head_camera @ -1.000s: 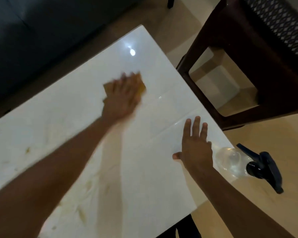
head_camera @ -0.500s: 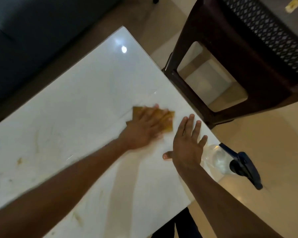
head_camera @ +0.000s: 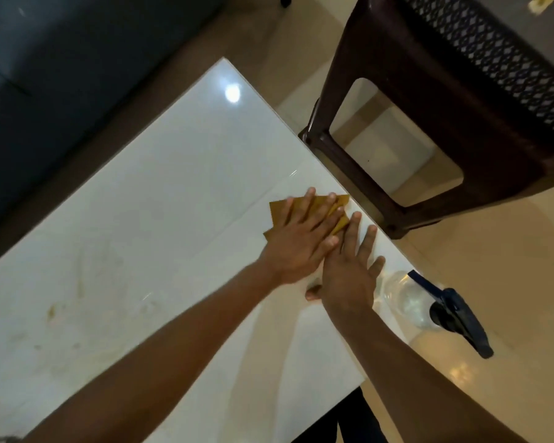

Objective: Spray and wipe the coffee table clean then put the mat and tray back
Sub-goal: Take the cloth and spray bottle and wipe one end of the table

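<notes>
Coffee table (head_camera: 160, 199): white, glossy; bare top toward far corner, near end cut off.
Brown stool (head_camera: 445, 129): just beside right edge.
Left hand (head_camera: 301, 238): flat, pressing yellow cloth (head_camera: 341, 204) near that edge.
Right hand (head_camera: 349, 276): flat, fingers spread, on tabletop.
Spray bottle (head_camera: 429, 302): at edge, partly hidden.

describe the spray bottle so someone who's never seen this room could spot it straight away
Find the white coffee table and follow its right edge toward the person. The spray bottle stands there, just beyond the right hand. It alone is clear plastic with a dark blue trigger head.
</notes>
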